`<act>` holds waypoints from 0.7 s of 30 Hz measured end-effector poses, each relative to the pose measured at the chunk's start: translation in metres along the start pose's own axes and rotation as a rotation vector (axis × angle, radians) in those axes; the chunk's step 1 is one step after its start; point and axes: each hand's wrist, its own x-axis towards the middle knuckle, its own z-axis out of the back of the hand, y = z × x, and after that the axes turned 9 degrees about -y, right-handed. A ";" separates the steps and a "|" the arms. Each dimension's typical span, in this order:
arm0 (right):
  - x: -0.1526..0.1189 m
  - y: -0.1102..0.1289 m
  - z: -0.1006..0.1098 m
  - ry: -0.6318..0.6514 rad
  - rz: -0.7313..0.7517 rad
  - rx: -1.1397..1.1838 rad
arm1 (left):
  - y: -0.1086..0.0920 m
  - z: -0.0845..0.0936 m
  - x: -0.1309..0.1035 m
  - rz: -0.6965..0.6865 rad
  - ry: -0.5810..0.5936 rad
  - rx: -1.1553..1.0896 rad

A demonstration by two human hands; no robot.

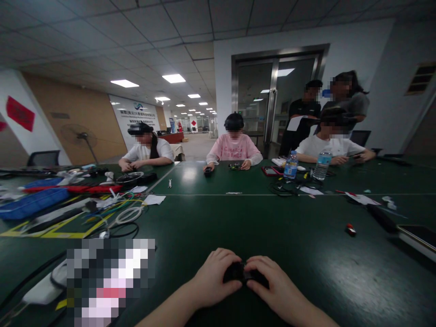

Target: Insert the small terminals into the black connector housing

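Note:
Both hands meet over the green table (190, 227) near its front edge. My left hand (218, 277) curls its fingers round the left side of a small black object (235, 271). On the right side of the same object, my right hand (269, 281) has its thumb and fingers closed. The fingers cover much of the object, so its exact shape cannot be made out. The fingertips of the two hands are close together over its middle.
Cables (127, 215), a blue tray (34, 202) and a white power strip (46, 284) lie left. A small red object (350, 229) and a phone-like device (418, 238) are right. Two bottles (290, 165) stand farther back. Several people sit or stand across the table.

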 end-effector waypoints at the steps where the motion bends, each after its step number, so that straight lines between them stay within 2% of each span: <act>1: 0.000 0.000 0.000 0.000 0.000 0.001 | 0.000 0.000 0.000 0.000 -0.003 -0.003; 21: 0.000 0.001 0.003 0.028 -0.018 0.005 | 0.000 0.001 0.000 0.003 -0.006 -0.017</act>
